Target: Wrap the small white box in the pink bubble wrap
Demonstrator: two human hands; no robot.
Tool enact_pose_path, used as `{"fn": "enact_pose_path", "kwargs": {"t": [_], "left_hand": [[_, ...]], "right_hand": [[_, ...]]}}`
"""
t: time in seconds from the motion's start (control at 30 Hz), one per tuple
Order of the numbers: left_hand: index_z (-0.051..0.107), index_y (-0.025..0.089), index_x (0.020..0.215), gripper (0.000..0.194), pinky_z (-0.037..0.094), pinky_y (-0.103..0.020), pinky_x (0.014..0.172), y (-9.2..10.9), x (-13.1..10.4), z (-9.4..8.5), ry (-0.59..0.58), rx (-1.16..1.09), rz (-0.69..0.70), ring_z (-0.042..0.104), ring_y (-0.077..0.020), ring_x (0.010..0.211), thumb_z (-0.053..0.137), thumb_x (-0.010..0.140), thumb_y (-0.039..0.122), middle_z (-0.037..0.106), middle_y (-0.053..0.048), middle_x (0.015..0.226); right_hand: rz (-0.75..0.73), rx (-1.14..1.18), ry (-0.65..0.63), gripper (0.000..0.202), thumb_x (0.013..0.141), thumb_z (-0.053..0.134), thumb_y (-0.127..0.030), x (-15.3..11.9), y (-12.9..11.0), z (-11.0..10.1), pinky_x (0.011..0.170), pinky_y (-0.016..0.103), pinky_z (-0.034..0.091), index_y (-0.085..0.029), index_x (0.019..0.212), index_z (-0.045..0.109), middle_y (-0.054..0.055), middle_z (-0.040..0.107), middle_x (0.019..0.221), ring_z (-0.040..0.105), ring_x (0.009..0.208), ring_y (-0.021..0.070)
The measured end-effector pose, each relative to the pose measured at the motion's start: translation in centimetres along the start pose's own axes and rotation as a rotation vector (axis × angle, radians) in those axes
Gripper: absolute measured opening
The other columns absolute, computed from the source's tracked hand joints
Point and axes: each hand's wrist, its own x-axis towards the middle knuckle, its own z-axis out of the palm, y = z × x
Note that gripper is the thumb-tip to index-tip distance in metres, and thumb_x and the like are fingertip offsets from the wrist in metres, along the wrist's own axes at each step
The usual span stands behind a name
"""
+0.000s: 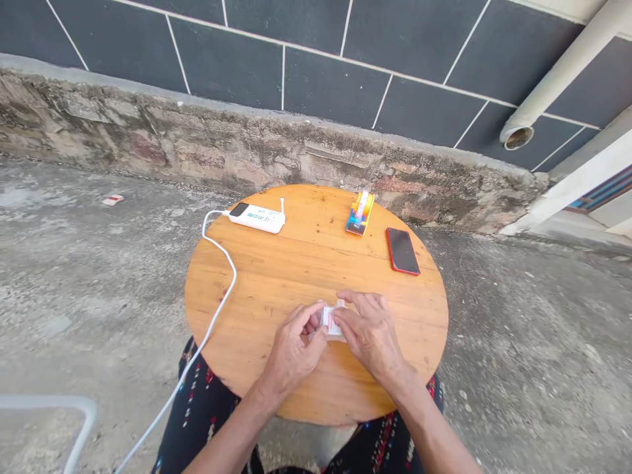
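Observation:
A small white box with pinkish print is between my hands, low over the front half of the round wooden table. My left hand grips its left side, fingers curled and thumb at the near corner. On the other side my right hand holds the box, with thumb and fingers at its right edge and top. Fingers cover part of the box, so its whole shape is hidden.
At the table's back left lies a white device with a white cable running off the left edge. A yellow and blue tape dispenser stands at the back right, near a red-edged phone. A stone-based wall is behind.

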Motion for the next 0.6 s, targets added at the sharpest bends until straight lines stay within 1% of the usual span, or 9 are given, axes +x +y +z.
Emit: {"fn": "enact_pose_path", "kwargs": {"t": [0.1,0.23,0.37,0.6], "left_hand": [[0.061,0.018,0.112,0.032,0.048,-0.027,0.07,0.0,0.0,0.0,0.008,0.009,0.014,0.056,-0.0145,0.074,0.052,0.081,0.017,0.059,-0.002,0.082],[0.061,0.018,0.112,0.033,0.049,-0.027,0.07,0.2,0.0,-0.1,0.012,0.013,0.013,0.057,-0.015,0.074,0.052,0.08,0.017,0.06,-0.003,0.082],[0.061,0.018,0.112,0.033,0.049,-0.027,0.07,0.3,0.0,-0.1,0.014,0.009,0.009,0.057,-0.015,0.073,0.052,0.08,0.017,0.06,-0.003,0.082],[0.061,0.018,0.113,0.035,0.049,-0.027,0.071,0.4,-0.1,-0.2,0.006,0.011,0.017,0.057,-0.0144,0.074,0.053,0.079,0.015,0.059,-0.003,0.083]], "right_hand": [[0.006,0.039,0.01,0.017,0.093,0.046,-0.015,0.1,0.1,0.6,0.082,0.04,0.037,-0.02,0.089,0.062,0.009,0.063,0.115,0.057,0.095,0.0222],[0.06,0.124,0.043,0.016,0.093,0.043,-0.015,0.3,0.3,1.1,0.085,0.04,0.038,-0.019,0.088,0.058,0.011,0.063,0.113,0.057,0.102,0.023],[0.117,0.194,0.04,0.016,0.092,0.043,-0.016,0.6,0.6,1.0,0.085,0.039,0.039,-0.021,0.086,0.057,0.01,0.063,0.112,0.057,0.104,0.0234],[0.168,0.288,0.026,0.012,0.089,0.045,-0.016,1.5,1.0,0.4,0.083,0.039,0.04,-0.021,0.085,0.055,0.01,0.06,0.117,0.057,0.106,0.0235]]}}
